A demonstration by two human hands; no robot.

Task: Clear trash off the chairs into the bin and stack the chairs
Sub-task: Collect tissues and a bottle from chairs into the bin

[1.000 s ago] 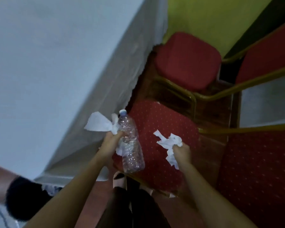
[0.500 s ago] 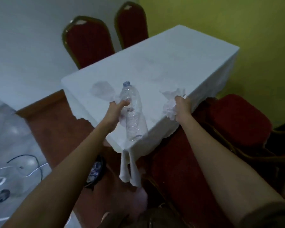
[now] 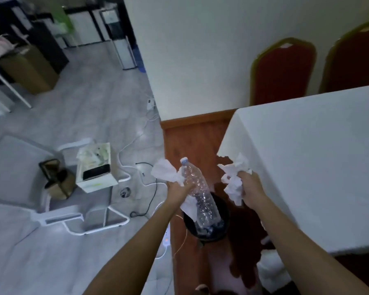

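While both arms reach over the black bin (image 3: 216, 231), left hand (image 3: 178, 189) clamped on bottle (image 3: 200, 196) and tissue (image 3: 165, 172), right hand (image 3: 250, 186) clenched on crumpled paper (image 3: 232, 182), white table (image 3: 317, 156) right.

black bin (image 3: 222, 227) stands on wooden floor (image 3: 192, 143).

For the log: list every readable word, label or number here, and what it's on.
None can be read.
Bottle in the left hand: no label shows.
Chair top tag: too blurred.
White box on the floor: markings too blurred.
Tissue in the right hand: blank.
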